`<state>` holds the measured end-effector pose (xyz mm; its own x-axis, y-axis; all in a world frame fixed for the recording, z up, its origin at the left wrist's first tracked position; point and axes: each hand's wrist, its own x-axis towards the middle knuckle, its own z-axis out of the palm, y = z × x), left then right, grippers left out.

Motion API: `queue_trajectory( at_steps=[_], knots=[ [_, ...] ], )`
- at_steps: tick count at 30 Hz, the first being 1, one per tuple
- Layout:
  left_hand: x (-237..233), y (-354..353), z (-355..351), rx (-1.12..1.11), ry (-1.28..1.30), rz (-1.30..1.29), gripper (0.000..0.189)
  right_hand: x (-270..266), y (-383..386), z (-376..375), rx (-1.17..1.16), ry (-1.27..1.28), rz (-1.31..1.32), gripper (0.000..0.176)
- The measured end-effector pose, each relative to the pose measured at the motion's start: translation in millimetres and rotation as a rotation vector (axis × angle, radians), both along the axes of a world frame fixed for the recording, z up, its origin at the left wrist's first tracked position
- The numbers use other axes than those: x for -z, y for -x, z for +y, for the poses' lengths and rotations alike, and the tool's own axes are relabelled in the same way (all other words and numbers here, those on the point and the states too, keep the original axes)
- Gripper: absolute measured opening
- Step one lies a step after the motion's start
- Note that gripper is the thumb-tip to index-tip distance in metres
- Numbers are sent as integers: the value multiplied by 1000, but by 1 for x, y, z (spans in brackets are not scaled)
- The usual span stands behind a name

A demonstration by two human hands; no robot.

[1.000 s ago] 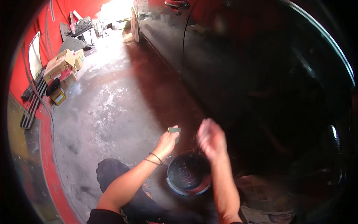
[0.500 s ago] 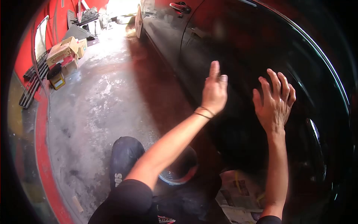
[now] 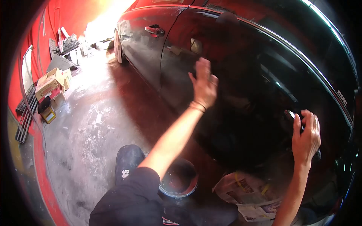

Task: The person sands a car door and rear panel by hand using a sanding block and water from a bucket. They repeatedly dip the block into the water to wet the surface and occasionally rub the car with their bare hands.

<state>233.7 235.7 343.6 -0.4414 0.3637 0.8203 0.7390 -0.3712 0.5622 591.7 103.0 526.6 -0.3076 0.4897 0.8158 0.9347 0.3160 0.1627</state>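
Observation:
A glossy black car side fills the middle and right of the view. Near the door seam my left hand is raised against the dark panel, fingers extended, with nothing held; whether it touches the paint is unclear. Farther right, my right hand is at the door handle, its fingers curved with a space between thumb and fingertips. The handle is partly hidden by that hand. Another handle shows on the farther door.
A round dark container stands by my knees. Newspaper lies below the car door at the lower right. Cardboard boxes, a yellow container and slatted black parts sit along the red wall at left.
The view has shifted to the right. Against the car, my right hand has moved to the near door handle, its fingers more curved. My left hand has turned, and its fingers now extend over the panel.

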Motion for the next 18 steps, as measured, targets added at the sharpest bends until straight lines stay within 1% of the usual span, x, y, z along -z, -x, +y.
queue_trajectory(
  at_steps=[1, 2, 3, 4, 5, 6, 8, 9, 10, 11, 12, 13, 15, 16, 17, 18],
  knots=[
    [-1, 35, 17, 8, -2, -40, 69, 5, -14, 3, -41, -104, -12, 33],
    [-5, 59, 25, -4, 19, -47, 69, 8, -25, 7, 33, -108, -20, 38],
    [-14, 64, 33, -20, 48, -115, 69, 14, -36, 10, 111, -106, -24, 44],
    [-21, 63, 30, -34, 88, -181, 70, 23, -43, 12, 191, -93, -26, 50],
    [-22, 41, 31, -50, 59, -185, 70, 29, -42, 18, 181, -153, 5, 66],
    [-29, 2, 23, -69, 31, -191, 71, 27, -39, 15, 206, -77, 45, 66],
    [-26, -67, -18, 38, -98, 238, 75, 16, -28, 6, 252, 77, 114, 67],
    [-20, -84, -28, 127, -80, 344, 77, 19, -30, 10, 231, 0, 95, 68],
    [-23, -91, -36, 214, -67, 447, 79, 18, -29, 10, 232, 13, 94, 67],
    [-29, -73, -36, 169, 15, 525, 79, 18, -30, 10, 234, 26, 92, 66],
    [-34, -49, -29, 191, -36, 406, 77, 20, -31, 10, 241, 40, 95, 65],
    [-39, -21, -15, 78, -90, 348, 77, 23, -32, 13, 221, -11, 94, 65],
    [-44, 45, 26, 26, -122, 153, 71, 27, -33, 19, 175, -112, 71, 63],
    [-45, 73, 42, -29, -83, 78, 67, 28, -33, 19, 177, -96, 79, 62],
    [-45, 93, 58, -25, -50, -69, 67, 27, -31, 18, 180, -83, 90, 61],
    [-53, 92, 56, -39, 19, -169, 70, 26, -30, 16, 181, -67, 101, 60]
  ],
)
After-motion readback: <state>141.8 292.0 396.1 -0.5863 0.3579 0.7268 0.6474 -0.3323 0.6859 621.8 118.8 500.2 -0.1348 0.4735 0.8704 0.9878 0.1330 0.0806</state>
